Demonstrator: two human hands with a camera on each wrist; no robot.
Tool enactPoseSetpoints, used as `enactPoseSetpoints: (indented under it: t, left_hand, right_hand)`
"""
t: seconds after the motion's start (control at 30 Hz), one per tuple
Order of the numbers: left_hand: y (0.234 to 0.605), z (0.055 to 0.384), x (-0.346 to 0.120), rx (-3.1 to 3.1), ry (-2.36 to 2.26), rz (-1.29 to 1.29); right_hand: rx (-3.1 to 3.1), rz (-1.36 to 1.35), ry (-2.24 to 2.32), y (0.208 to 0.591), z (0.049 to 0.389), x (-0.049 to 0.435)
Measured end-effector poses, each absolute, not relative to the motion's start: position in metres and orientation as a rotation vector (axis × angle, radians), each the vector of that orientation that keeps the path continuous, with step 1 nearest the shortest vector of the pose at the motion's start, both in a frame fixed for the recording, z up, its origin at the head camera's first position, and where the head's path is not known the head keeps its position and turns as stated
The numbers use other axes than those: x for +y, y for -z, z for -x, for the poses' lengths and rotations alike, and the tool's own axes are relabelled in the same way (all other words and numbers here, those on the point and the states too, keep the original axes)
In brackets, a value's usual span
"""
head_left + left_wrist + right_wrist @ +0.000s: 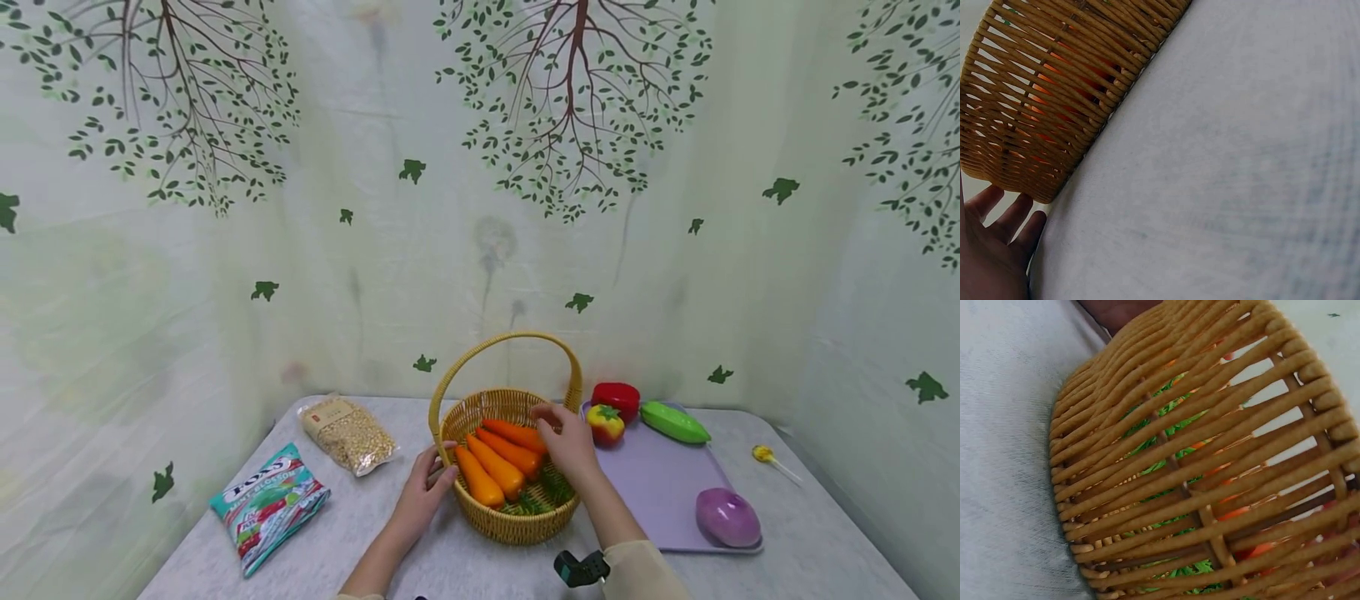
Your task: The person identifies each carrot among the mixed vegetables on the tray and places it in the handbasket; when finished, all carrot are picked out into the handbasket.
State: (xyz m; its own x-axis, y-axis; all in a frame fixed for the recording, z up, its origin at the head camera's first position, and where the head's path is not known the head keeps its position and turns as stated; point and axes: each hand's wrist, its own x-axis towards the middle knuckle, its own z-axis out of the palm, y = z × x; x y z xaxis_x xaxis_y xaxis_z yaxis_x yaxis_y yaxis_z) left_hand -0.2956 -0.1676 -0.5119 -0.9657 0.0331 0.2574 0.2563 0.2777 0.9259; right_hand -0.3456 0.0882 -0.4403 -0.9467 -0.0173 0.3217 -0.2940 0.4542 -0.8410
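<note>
A woven basket [517,528] with a tall arched handle stands in the middle of the table. Several orange carrots [483,473] lie side by side in it, with green leafy tops [553,487] near its front. My left hand [422,492] is at the basket's left side; the left wrist view shows its spread fingers [1013,219] touching the wicker low down. Over the basket's right part, my right hand [568,442] has loosely bent fingers close to the rearmost carrot [517,433]. Wicker fills most of the right wrist view and hides that hand's fingertips.
Right of the basket, a lilac tray [648,487] bears a red pepper [617,398], a red-yellow fruit [605,426], a green cucumber-like vegetable [673,422] and a purple onion-like vegetable [727,517]. A lollipop [763,453] lies beyond. At left are a grain bag [348,433] and teal snack packet [270,507].
</note>
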Motion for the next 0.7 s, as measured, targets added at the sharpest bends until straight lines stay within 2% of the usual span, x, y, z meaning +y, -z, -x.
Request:
enactPoseSetpoints:
  t: [0.43, 0.7]
  left_hand:
    - [0.515, 0.295, -0.162, -2.372, 1.762, 0.275]
    - [0.507, 0.294, -0.166, -2.381, 1.741, 0.305]
  right_hand:
    - [-2.334, -0.325, -1.663, 0.436, 0.311, 0.117]
    - [-2.447, -0.31, -1.225, 0.428, 0.295, 0.154]
